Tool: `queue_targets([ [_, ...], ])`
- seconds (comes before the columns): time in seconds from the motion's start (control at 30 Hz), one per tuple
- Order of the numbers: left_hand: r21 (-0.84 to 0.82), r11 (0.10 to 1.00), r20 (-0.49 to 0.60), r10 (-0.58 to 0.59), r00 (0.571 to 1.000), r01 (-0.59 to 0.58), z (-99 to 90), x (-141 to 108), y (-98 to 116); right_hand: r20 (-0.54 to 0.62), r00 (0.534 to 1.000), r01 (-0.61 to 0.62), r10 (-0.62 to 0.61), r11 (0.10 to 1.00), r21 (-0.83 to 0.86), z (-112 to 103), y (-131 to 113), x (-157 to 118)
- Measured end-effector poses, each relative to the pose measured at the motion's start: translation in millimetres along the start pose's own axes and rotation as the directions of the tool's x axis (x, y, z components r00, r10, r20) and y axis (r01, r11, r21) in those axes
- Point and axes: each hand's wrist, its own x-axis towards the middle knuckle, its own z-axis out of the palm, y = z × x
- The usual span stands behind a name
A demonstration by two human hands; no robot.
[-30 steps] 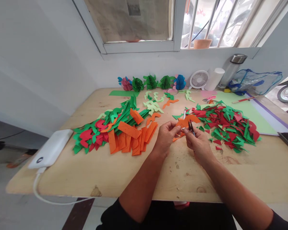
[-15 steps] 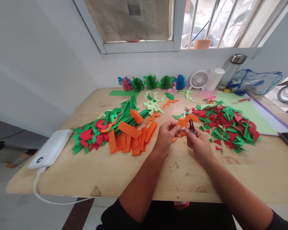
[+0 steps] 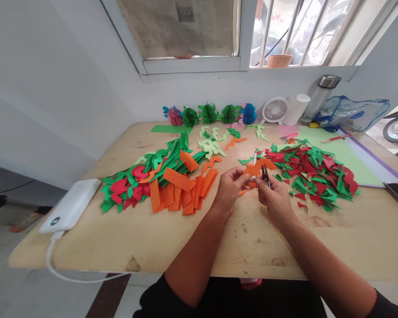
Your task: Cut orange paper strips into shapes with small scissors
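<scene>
My left hand (image 3: 232,187) is closed in a pinch in front of me, its thumb and forefinger on something too small to make out. My right hand (image 3: 276,194) is closed around small dark scissors (image 3: 264,173), whose two narrow blades point away from me. The fingertips of both hands nearly meet. Just beyond them is a wavy-edged orange paper cutout (image 3: 260,166); more orange paper shows under the fingers. To the left lies a heap of folded orange paper pieces (image 3: 185,187), beside green strips (image 3: 175,152) and red cutouts (image 3: 121,186).
Red and green paper scraps (image 3: 313,172) are piled on the right. Several honeycomb paper figures (image 3: 209,113) stand along the wall, with a small white fan (image 3: 275,110) and a bottle (image 3: 320,99). A white power bank (image 3: 71,205) with a cable lies at the left edge.
The fingertips have shifted very slightly, and the whitish spot between them shows less. Both hands and the scissors otherwise keep their place.
</scene>
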Motion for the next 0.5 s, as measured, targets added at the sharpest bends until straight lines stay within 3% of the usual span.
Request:
queue_targets([
  [0.5, 0.000, 1.000, 0.004, 0.001, 1.000, -0.001, 0.4, -1.2, 1.2, 0.007, 1.000, -0.003, 0.002, 1.000, 0.022, -0.2, 0.3, 0.0],
])
